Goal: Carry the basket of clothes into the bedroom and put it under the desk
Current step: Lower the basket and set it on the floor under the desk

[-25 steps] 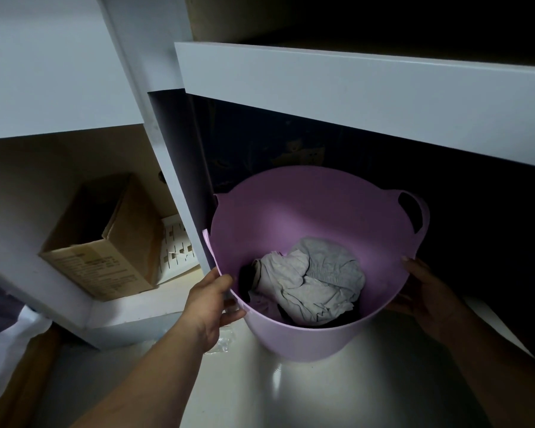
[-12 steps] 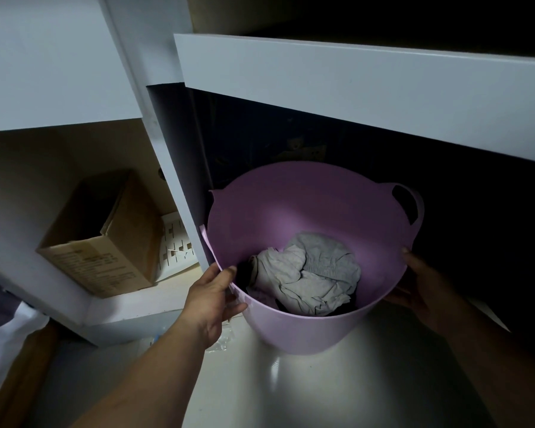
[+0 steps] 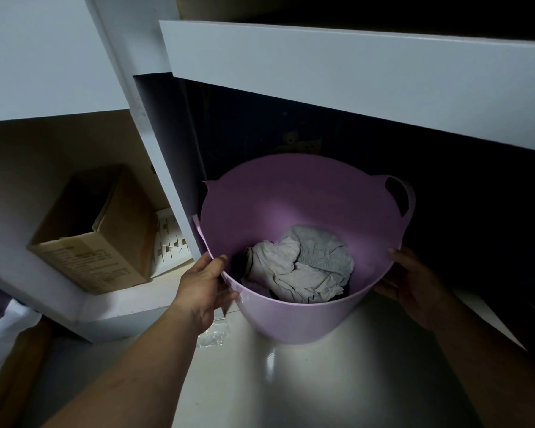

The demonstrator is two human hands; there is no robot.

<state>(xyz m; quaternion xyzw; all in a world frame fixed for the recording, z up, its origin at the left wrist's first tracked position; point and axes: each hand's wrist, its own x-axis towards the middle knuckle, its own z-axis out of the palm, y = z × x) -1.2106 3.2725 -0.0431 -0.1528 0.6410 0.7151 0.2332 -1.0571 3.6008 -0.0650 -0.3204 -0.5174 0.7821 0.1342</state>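
A round lilac plastic basket (image 3: 294,199) with two loop handles stands on the pale floor, its far half inside the dark opening below the white desk (image 3: 352,69). Crumpled grey clothes (image 3: 303,267) lie at its bottom. My left hand (image 3: 204,285) grips the basket's near left rim, thumb on the inside. My right hand (image 3: 414,282) presses against the outside of the right wall just under the rim, fingers spread. The basket's left handle is partly hidden behind the desk's side panel.
A white upright panel (image 3: 164,168) bounds the opening on the left, close to the basket. Beyond it, a low shelf holds a cardboard box (image 3: 96,236) and a white perforated piece (image 3: 170,239). A crumpled clear wrapper (image 3: 213,335) lies on the floor by the basket.
The basket has slid a little farther in under the desk, and both hands have followed it forward while keeping their places on its sides.
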